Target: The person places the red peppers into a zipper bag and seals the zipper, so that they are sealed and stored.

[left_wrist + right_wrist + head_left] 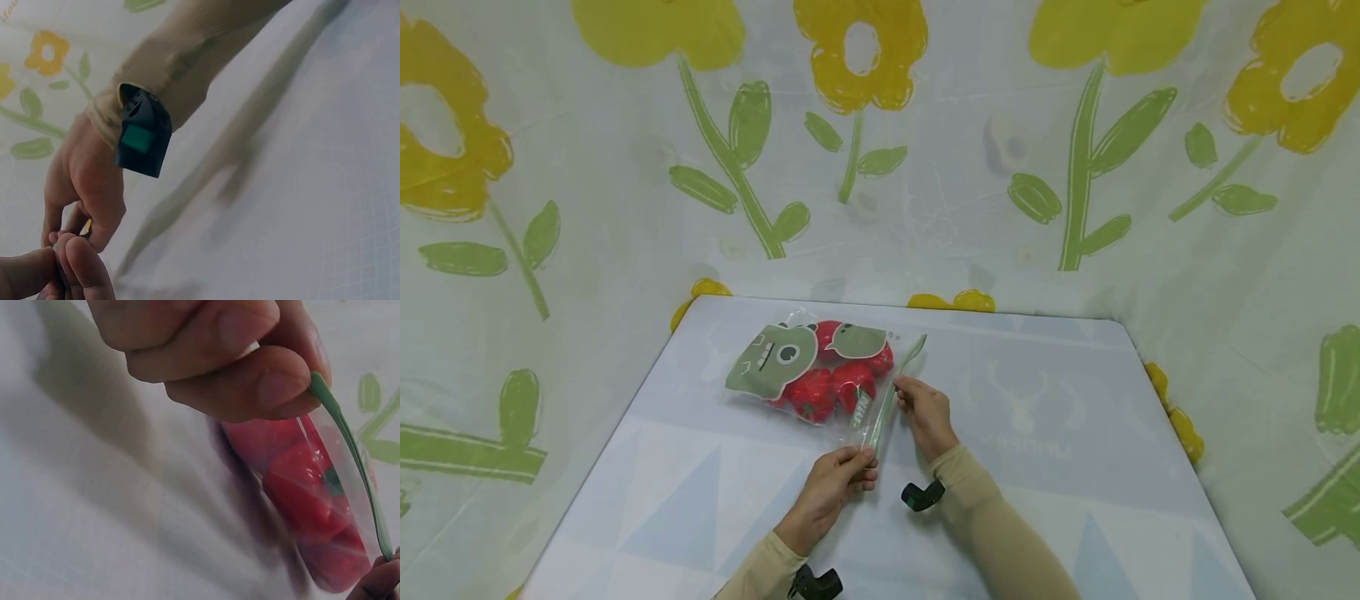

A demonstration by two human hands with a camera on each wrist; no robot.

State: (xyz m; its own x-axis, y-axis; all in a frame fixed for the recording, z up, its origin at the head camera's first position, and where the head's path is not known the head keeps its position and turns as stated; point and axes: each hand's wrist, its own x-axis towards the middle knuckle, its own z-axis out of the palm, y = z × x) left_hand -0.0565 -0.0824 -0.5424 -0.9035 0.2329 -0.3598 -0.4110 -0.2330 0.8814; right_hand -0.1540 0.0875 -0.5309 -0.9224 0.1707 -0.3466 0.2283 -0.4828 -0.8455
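A clear zip bag [772, 360] with a grey-green one-eyed monster print lies on the table, holding several red bell peppers [812, 397]. Along its right-hand mouth runs a green zip strip [913, 353]. My left hand [829, 492] pinches the near end of that strip between thumb and fingers. Farther along, about mid-strip, my right hand [928, 417] pinches it too. The right wrist view shows the green strip [357, 456] stretched between both hands, with a glossy pepper [306, 494] behind the clear film. In the left wrist view, the left fingers [84, 265] overlap the right hand [90, 178].
The table [1030, 517] has a white and pale blue patterned cover. Around it hangs a white curtain [940, 192] printed with yellow flowers and green leaves. A dark wrist device [922, 497] sits at the right cuff, another [817, 583] at the left.
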